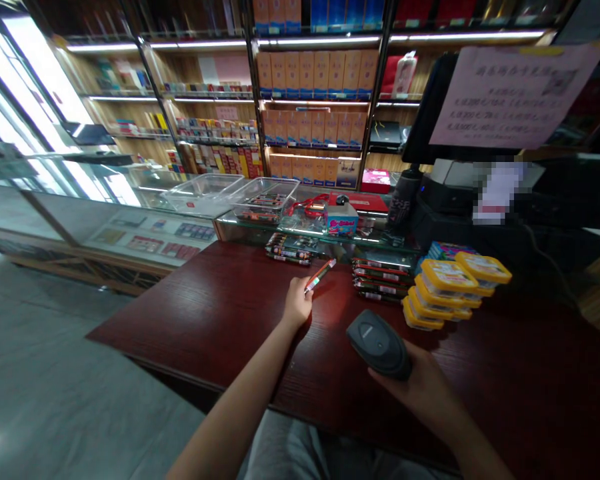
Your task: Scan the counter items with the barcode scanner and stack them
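My left hand (pixel 297 304) is closed on a slim, flat packet (pixel 321 275) with orange and white edges, held up above the dark red counter (pixel 195 300). What the packet contains cannot be made out. My right hand (pixel 420 377) grips a dark grey barcode scanner (pixel 377 340), its head pointing forward and left, with a reddish glow on the counter near the packet. Two piles of similar slim packets lie beyond: one pile (pixel 289 249) behind my left hand, another (pixel 381 279) ahead of the scanner.
Yellow-lidded plastic tubs (pixel 445 287) stand stacked at the right. Behind them is a monitor (pixel 430 107) with a paper notice (pixel 515 97). Clear plastic bins (pixel 267 190) and a small blue-pink box (pixel 342 219) sit on the glass ledge. Stocked shelves line the back wall.
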The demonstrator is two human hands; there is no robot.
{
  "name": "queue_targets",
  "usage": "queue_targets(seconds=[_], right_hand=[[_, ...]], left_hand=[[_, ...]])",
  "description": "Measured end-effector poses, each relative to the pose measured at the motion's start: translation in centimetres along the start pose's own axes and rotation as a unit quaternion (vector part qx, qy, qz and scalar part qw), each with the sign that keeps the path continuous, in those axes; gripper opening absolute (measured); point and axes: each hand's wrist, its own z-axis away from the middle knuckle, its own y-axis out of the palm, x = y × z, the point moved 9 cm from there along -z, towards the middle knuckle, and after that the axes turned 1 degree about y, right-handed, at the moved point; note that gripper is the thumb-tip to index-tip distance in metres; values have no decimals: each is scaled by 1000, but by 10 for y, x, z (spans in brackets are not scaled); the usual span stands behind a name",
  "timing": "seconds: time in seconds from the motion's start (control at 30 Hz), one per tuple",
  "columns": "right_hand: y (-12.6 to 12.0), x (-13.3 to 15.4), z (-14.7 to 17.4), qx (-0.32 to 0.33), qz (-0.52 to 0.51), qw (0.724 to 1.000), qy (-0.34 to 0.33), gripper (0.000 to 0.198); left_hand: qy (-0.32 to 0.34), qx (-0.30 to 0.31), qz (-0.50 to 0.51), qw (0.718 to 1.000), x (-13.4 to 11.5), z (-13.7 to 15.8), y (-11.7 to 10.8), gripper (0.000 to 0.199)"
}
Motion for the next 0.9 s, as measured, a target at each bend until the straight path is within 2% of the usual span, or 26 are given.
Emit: queue_targets(seconds=[0.2,0.33,0.47,0.57,0.73,0.9], right_hand=[[1,13,1,53,16,998,-1,30],[-9,2,-1,26,124,992,12,29],[-19,-20,-7,-17,314,949,16,25],[-20,-33,-11,-53,384,921,-34,33],[-16,-51,-14,-79,421,901,-66,32],[-16,-55,-16,-67,409,909,-47,33]], left_hand=[[-4,4,6,1000,-2,0,-2,37],[-7,2,14,1000,-2,1,-2,36],[-18,-20,42,999,2,1,-5,36],[-26,-31,65,997,4,-1,-9,29],[6,-32,75,997,-4,-5,-11,27],[84,-16,51,995,-40,-25,3,26]])
